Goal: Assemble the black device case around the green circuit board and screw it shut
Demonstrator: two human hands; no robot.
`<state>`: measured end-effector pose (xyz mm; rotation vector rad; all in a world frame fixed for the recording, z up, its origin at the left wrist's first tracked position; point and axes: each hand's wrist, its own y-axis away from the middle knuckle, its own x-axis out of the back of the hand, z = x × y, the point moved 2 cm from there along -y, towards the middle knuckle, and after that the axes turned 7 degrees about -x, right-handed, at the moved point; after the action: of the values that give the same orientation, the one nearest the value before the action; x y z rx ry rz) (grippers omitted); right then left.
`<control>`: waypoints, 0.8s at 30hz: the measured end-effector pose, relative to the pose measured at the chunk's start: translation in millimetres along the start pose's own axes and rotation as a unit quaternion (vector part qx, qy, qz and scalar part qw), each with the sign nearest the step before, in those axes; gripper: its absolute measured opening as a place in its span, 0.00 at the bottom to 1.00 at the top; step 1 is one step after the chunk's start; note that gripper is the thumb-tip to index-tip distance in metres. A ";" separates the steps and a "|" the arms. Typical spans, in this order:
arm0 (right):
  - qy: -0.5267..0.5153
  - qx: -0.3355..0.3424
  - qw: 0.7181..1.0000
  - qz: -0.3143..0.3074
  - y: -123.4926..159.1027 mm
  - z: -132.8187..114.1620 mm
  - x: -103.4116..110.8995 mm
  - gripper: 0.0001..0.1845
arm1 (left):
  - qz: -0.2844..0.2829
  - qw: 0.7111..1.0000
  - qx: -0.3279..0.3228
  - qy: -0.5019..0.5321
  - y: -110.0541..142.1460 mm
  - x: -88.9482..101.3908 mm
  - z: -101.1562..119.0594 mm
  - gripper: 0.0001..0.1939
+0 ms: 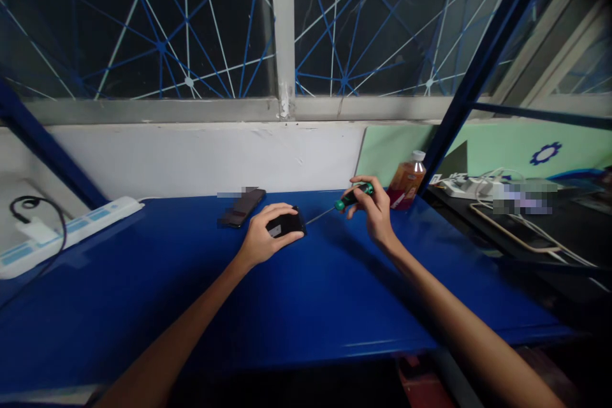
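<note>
My left hand (262, 234) grips a small flat black device (287, 225) by its two long edges, thumb on the near side and fingers on the far side. In my right hand (375, 207) is a screwdriver (352, 196) with a green and black handle. Its thin metal shaft slants down to the left, and the tip is at the right end of the black device; whether it touches a screw is too small to tell. Just behind my left hand a dark smartphone (246, 207) lies on the blue table (306, 306).
A bottle of reddish-brown drink (407, 180) with a white cap stands right of my right hand. On the left lies a white power strip (71, 233) with a black cable plugged in. Cables and a phone-like object (514, 226) lie on the dark surface at right.
</note>
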<state>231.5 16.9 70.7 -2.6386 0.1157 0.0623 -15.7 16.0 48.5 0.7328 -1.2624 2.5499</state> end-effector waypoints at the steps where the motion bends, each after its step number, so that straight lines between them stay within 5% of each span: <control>1: -0.007 0.003 1.000 -0.003 0.1 -0.1 0.3 0.14 | -0.001 1.000 0.000 -0.001 0.1 -0.4 -0.2 0.18; 9: 0.074 0.022 0.994 0.072 5.3 -6.9 -1.4 0.14 | -0.005 1.000 0.001 0.001 0.4 -1.7 0.8 0.20; 16: 0.005 0.013 1.000 -0.005 0.7 -4.1 1.9 0.13 | -0.003 1.000 0.009 0.001 -0.6 -1.6 2.7 0.19; 24: 0.093 -0.001 0.995 0.043 3.0 -12.4 3.0 0.12 | 0.003 1.000 0.006 0.003 -0.4 -2.6 1.7 0.19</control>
<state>234.5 8.0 79.9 -2.6352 0.2918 -0.1554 -12.7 15.0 48.3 0.7240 -1.2509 2.5633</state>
